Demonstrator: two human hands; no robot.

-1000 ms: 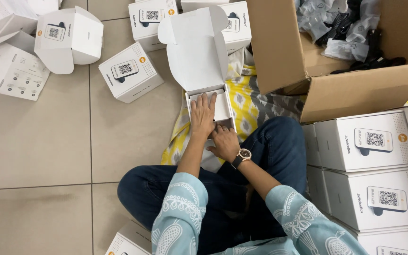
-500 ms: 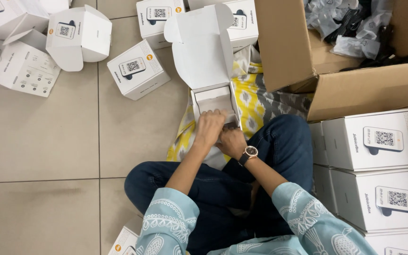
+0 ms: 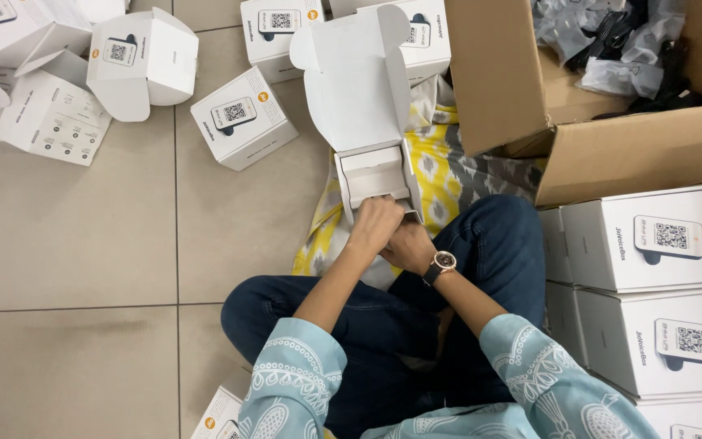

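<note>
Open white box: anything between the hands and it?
Nothing visible. The left hand and right hand are both at the near edge of the open white box, on the yellow patterned cloth; its lid stands open away from them.

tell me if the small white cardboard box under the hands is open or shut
Open. The small white cardboard box has its lid flap standing up and back, showing a white insert inside; the left hand and right hand meet at its near edge.
</note>
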